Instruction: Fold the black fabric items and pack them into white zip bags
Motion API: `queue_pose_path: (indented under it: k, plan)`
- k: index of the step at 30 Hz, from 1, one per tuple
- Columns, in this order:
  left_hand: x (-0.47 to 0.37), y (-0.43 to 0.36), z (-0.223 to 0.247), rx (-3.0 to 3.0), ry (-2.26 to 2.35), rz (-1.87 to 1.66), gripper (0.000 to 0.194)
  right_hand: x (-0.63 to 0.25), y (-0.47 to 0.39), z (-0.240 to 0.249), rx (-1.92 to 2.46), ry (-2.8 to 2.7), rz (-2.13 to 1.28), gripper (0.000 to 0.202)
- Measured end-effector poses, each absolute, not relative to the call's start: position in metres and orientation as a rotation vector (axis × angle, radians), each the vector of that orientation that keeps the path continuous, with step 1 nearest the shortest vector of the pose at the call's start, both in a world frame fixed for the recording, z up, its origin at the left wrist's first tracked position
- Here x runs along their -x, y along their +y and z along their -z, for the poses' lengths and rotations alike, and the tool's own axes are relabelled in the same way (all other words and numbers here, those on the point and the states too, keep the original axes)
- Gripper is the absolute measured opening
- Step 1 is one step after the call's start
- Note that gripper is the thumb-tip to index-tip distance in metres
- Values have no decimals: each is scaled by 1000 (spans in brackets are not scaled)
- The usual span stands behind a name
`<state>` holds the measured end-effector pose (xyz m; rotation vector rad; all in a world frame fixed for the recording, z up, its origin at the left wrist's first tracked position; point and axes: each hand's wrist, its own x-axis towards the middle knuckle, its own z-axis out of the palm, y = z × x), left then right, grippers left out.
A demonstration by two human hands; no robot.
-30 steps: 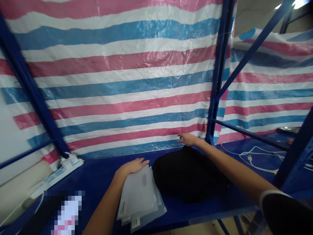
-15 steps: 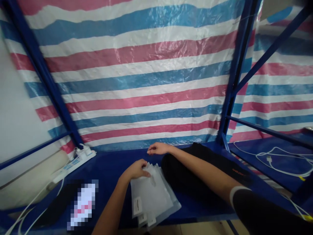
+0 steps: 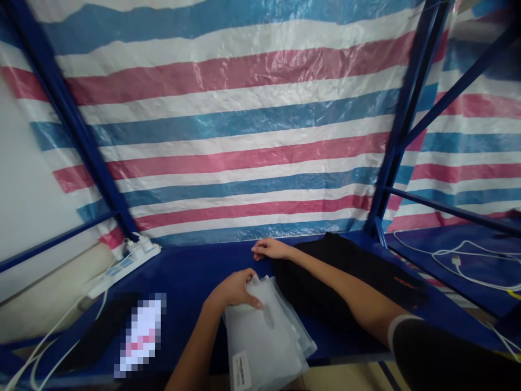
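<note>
A loose stack of frosted plastic bags (image 3: 264, 342) lies on the blue tabletop (image 3: 187, 282), its lower end reaching past the front edge. The uppermost bag has a white label (image 3: 241, 371) with dark print. My left hand (image 3: 238, 290) grips the stack's upper edge, thumb on top and the other fingers at the rim. Beyond it, my right hand (image 3: 269, 248) hovers near the back of the table with curled fingers and no object visible in them. Under my right forearm spreads a folded black garment (image 3: 337, 260) with small orange lettering.
A white power strip (image 3: 126, 263) with plugs and cables sits at the left. Near it lie a dark item (image 3: 97, 331) and a pixelated patch. Blue metal posts (image 3: 393, 146) frame a striped plastic sheet (image 3: 244, 119). White cable (image 3: 468, 266) coils on the right-hand surface.
The bag stack has come nearer the front edge and turned slightly, with my left hand on it. My right hand keeps its curled pose. The camera view has shifted a little.
</note>
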<state>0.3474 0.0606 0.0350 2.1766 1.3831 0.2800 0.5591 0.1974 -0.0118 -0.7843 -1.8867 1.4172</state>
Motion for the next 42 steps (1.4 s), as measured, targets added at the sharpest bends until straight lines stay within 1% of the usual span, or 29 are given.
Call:
queue_pose_path:
  k: [1,3,4,5,8,11,14,16,18,20,22,23,24,26,27,28,29,30,32,35,37,38,40,42]
  plan:
    - [-351,60,-35,-2144,1373,-241,63,-559,197,12,778,-1880,-1425,52]
    - [-355,58,-35,-2088,1321,-156,45,-560,196,12,771,-1855,-1437,50]
    - [-354,58,-36,-2076,1289,-148,39,-560,196,12,768,-1832,-1439,50]
    - [-351,57,-36,-2071,1269,-192,37,-561,197,11,765,-1800,-1434,50]
    - [-326,57,-42,-2069,1304,-471,41,-566,199,7,749,-1663,-1401,55]
    - [-285,57,-51,-1893,1464,-770,44,-569,197,0,728,-1545,-1401,59]
    - [-255,57,-59,-1649,1617,-1184,56,-567,189,-5,668,-1453,-1491,63]
    - [-252,59,-62,-1528,1641,-1455,59,-563,183,-8,582,-1406,-1589,64]
    - [-261,63,-62,-1405,1568,-1661,59,-558,178,-10,510,-1432,-1619,69]
    - [-276,68,-58,-1328,1465,-1757,59,-554,175,-13,499,-1507,-1518,75]
    - [-289,73,-53,-1287,1396,-1795,61,-553,175,-16,536,-1547,-1344,77]
    - [-293,75,-50,-1286,1380,-1785,63,-553,175,-17,569,-1556,-1251,81]
    - [-296,77,-47,-1295,1376,-1760,64,-554,176,-17,610,-1562,-1164,88]
    - [-297,77,-40,-1325,1389,-1675,68,-557,178,-15,692,-1584,-1058,115]
    - [-296,77,-37,-1347,1399,-1620,70,-558,179,-13,715,-1601,-1066,127]
    - [-294,76,-34,-1371,1409,-1572,72,-560,180,-10,723,-1616,-1116,136]
    - [-293,74,-32,-1399,1411,-1534,73,-560,181,-7,722,-1625,-1194,139]
    - [-291,73,-30,-1435,1400,-1495,74,-561,182,-4,715,-1624,-1273,138]
    - [-289,71,-29,-1516,1361,-1423,70,-561,184,0,708,-1603,-1367,129]
    - [-286,69,-29,-1604,1362,-1311,62,-561,184,1,716,-1586,-1384,117]
    - [-284,68,-29,-1662,1387,-1273,62,-562,183,-1,691,-1616,-1422,110]
    - [-283,67,-29,-1693,1397,-1263,63,-563,182,-2,665,-1642,-1445,103]
    - [-283,67,-28,-1723,1403,-1263,64,-564,180,-2,603,-1704,-1477,82]
    - [-285,66,-26,-1674,1401,-1290,62,-564,179,-1,584,-1739,-1455,65]
